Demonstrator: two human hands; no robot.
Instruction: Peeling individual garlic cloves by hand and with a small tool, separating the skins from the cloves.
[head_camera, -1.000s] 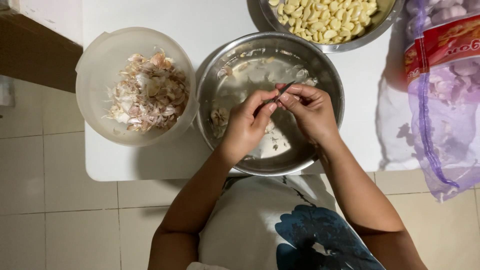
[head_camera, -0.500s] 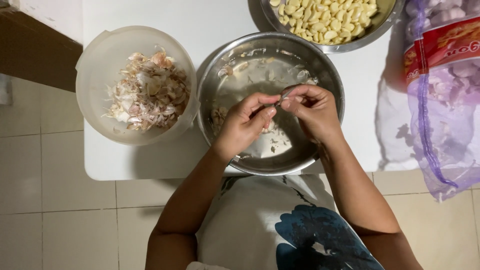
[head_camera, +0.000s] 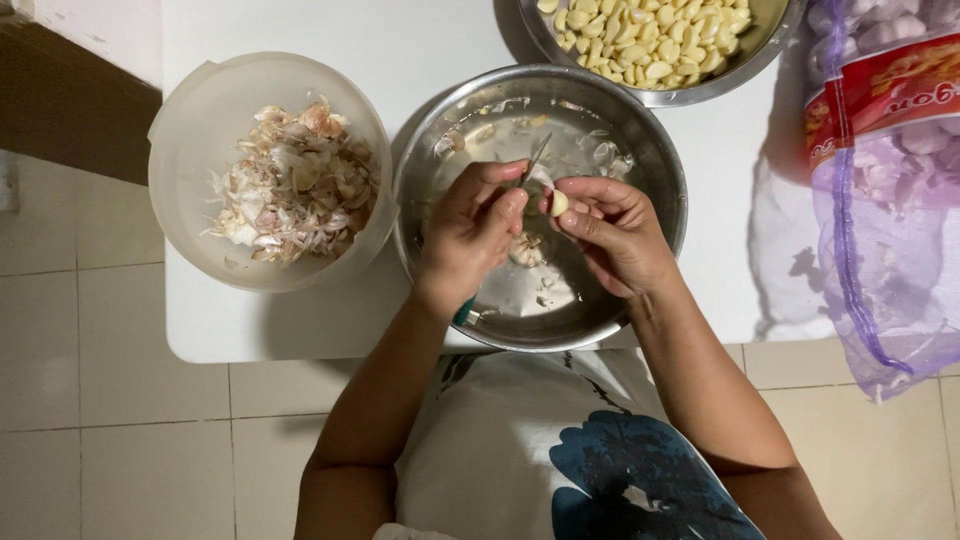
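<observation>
Right hand (head_camera: 612, 232) pinches 1 pale, peeled garlic clove (head_camera: 559, 203).

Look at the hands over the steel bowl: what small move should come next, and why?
Probably carry the clove up to the bowl of peeled cloves and drop it in. The right hand pinches it and it looks bare and pale, like those there. The left hand holds a small knife with its blade clear of the clove, above the steel bowl.

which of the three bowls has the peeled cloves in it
The steel bowl at the top edge, heaped with bare yellow cloves. The plastic bowl holds only skins, and the steel bowl under the hands just scraps.
</observation>
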